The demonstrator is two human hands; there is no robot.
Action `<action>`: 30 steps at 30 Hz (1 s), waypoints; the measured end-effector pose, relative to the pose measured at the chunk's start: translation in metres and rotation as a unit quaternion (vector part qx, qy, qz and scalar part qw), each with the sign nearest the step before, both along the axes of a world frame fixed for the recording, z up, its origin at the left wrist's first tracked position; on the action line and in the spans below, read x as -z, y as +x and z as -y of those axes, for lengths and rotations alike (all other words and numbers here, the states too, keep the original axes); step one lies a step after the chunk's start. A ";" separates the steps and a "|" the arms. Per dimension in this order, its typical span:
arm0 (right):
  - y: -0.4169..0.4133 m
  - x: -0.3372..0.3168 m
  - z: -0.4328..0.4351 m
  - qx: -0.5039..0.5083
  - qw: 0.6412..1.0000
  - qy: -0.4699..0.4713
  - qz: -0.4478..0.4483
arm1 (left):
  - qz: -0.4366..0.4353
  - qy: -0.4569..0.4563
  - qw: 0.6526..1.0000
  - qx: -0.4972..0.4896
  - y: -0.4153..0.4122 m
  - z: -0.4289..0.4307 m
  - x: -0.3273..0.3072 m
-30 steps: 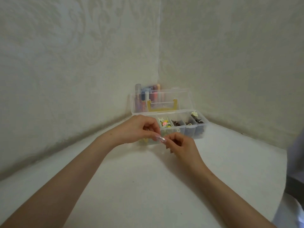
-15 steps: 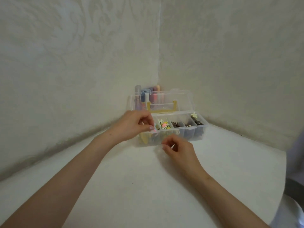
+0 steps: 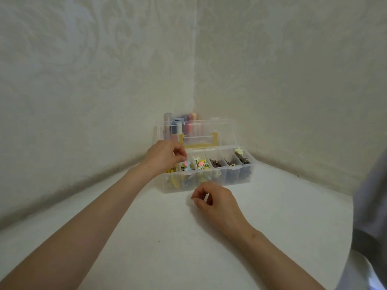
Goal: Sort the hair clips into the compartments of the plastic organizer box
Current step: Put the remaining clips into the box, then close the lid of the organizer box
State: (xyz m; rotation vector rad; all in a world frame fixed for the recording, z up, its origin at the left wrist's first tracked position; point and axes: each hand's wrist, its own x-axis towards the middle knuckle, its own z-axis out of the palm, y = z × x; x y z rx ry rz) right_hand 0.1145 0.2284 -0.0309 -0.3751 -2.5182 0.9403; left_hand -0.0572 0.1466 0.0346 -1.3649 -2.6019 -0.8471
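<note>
Head view: the left hand (image 3: 165, 158) hovers over the left compartments of the open organizer box (image 3: 230, 177), fingertips pinched just above a pink and blue hair clip (image 3: 186, 164); whether it grips the clip I cannot tell. The right hand (image 3: 217, 203) is loosely curled, seemingly empty, near the box front. The box stands in the wall corner on the tabletop (image 3: 167, 243), whose right edge curves.
</note>
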 end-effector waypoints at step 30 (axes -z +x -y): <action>-0.026 -0.041 -0.153 0.157 0.922 -0.352 -0.049 | 0.369 0.242 0.894 -0.078 -0.015 0.027 0.032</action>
